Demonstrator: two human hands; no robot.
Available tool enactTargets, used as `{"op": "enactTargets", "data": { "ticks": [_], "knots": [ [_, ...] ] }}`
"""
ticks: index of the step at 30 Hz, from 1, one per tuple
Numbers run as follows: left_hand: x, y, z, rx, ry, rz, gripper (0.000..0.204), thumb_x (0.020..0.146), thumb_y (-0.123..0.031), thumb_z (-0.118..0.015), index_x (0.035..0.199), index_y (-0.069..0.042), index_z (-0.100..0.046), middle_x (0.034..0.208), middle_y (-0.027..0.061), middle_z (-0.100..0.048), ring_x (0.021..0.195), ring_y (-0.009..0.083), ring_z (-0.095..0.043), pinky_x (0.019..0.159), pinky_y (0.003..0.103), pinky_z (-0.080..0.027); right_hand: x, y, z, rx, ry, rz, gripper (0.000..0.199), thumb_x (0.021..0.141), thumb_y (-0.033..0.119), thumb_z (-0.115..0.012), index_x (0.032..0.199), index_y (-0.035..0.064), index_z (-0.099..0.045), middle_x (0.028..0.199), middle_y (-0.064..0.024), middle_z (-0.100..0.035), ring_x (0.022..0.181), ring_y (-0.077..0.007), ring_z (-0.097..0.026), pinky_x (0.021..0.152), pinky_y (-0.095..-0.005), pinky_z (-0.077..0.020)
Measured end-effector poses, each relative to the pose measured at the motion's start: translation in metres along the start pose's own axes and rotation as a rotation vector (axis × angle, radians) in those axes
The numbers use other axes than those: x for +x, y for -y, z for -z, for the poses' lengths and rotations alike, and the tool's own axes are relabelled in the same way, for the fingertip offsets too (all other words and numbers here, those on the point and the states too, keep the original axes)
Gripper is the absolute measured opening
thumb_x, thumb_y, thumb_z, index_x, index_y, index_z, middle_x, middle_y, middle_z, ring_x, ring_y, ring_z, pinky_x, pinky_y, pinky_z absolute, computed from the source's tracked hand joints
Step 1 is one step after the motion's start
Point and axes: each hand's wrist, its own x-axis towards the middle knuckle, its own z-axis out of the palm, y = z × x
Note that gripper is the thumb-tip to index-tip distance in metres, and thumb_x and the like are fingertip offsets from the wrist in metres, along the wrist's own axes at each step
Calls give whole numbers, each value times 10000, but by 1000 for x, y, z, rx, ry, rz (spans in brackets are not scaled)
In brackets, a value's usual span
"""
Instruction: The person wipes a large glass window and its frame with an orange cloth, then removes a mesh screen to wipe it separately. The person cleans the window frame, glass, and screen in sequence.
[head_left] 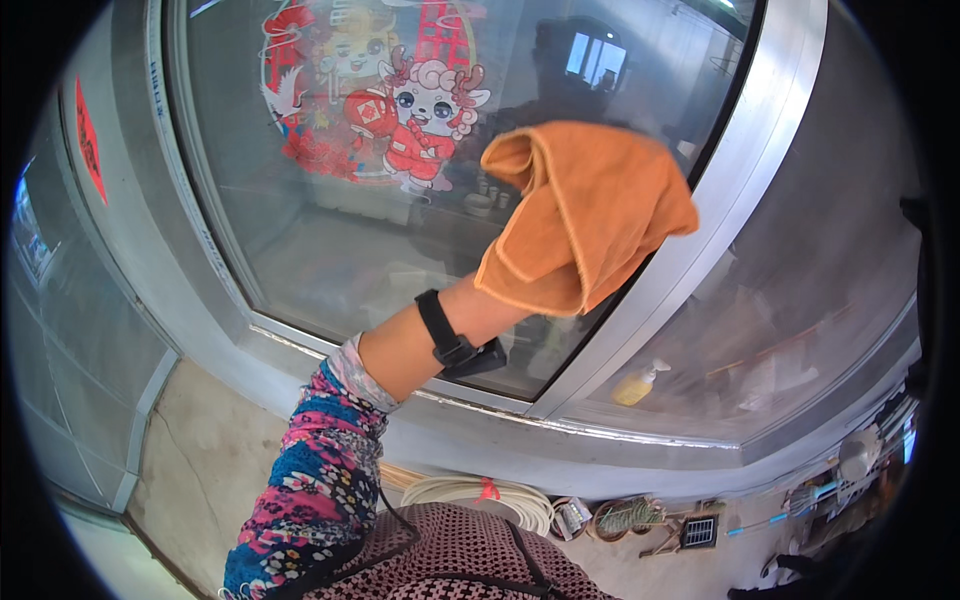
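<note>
I am seeing one raised arm coming up from the lower edge, in a sleeve of flowered fabric in pink, blue and white point(320, 480), and I cannot tell for sure which of the two arms it is. Its hand point(560, 250) is lying under a folded orange microfibre cloth point(585, 210), so the cloth is covering the palm and fingers completely and I cannot tell how far the fingers are spreading or curling; the cloth is draping over the hand and hanging down toward the wrist. A black wrist strap with a small black box point(455, 340) is sitting on the forearm just below the cloth. The cloth is pressing against the large glass pane of the window point(300, 230), near the right side of the pane, where its upper right corner is reaching the slanted silver metal frame point(720, 200). On the glass, up and to the left of the cloth, a red and pink cartoon sticker point(400, 110) is showing. Below the window, on the ground, a coil of pale hose point(480, 495) is lying near the wall.
</note>
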Motion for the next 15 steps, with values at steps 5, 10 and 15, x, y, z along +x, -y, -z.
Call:
{"op": "enactTargets", "data": {
  "ticks": [5,10,15],
  "knots": [
    [57,-43,-56,746,253,-128,425,1069,-324,-520,1403,-73,-445,1335,68,-555,1286,185,-541,1105,336,-455,-9,6,-12,16,34,-17,422,908,401,-606,1275,205,-676,1210,-126,-712,1168,-331,-655,978,-497,-507],
    [121,-61,-110,1003,305,-212,255,965,-189,-612,1179,-63,-552,957,46,-505,880,161,-526,810,269,-453,30,-23,-38,30,-8,205,447,875,370,-610,1278,187,-680,1185,-156,-720,1142,-351,-669,970,-500,-525],
    [147,-87,-130,2622,-63,-1018,499,1001,-274,-570,1460,-89,-513,1455,124,-557,1409,262,-460,1203,403,-294,76,-51,-64,117,-42,299,427,883,340,-586,1262,170,-687,1175,-165,-721,1114,-363,-675,957,-502,-527]
  ]
}}
